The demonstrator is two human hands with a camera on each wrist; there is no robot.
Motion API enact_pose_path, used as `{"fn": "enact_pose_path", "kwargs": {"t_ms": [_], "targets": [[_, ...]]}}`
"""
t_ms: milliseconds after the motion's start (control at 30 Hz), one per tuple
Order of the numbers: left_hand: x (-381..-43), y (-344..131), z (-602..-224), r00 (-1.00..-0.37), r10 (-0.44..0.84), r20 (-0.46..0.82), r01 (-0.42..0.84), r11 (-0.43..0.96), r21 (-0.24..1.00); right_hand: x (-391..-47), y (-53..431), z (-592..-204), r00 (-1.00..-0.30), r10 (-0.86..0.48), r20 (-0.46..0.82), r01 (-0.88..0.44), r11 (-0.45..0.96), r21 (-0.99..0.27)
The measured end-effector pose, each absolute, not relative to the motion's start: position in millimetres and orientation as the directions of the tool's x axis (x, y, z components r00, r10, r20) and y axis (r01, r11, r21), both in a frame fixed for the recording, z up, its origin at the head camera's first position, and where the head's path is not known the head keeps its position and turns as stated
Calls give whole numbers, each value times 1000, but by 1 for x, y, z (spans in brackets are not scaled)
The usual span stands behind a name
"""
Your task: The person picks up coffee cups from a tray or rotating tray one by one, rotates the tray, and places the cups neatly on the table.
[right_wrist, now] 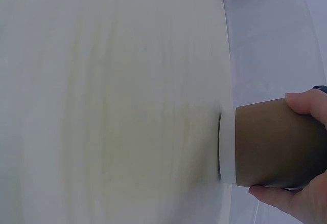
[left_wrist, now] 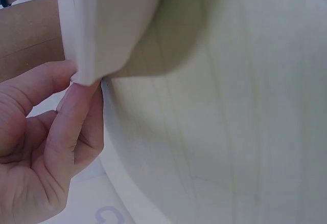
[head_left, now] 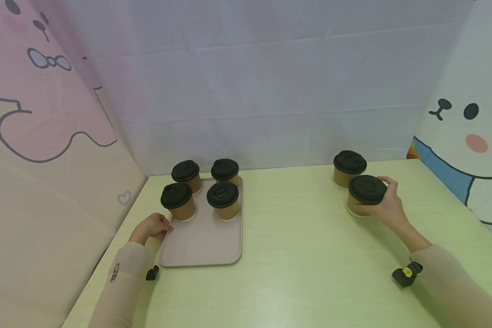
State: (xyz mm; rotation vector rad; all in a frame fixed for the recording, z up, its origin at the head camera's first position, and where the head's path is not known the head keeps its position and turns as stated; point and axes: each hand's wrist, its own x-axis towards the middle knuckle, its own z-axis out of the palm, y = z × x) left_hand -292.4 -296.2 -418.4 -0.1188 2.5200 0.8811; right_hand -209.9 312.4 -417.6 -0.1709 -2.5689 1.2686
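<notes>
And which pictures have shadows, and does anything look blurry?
Head view: a soft shadow on the table beside the right sleeve; left wrist view: a darker shadow by the tray, the table's streaks soft and hazy; right wrist view: streaks blurry too, a faint shadow near the cup.

There are six cups [head_left: 366,190] and one tray [head_left: 202,243].

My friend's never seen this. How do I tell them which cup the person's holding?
Find the pale green table, then look right of the tray. There, in front of a black-lidded brown cup, is the matching cup you want: the only one in the person's right grip.
</notes>
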Motion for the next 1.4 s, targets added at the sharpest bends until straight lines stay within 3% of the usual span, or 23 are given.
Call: {"fn": "enact_pose_path", "kwargs": {"t_ms": [1400], "targets": [[-293,-299,-422,-892,79,-446,-225,778,587,-210,313,-419,-969,209,132,24,612,-790]]}}
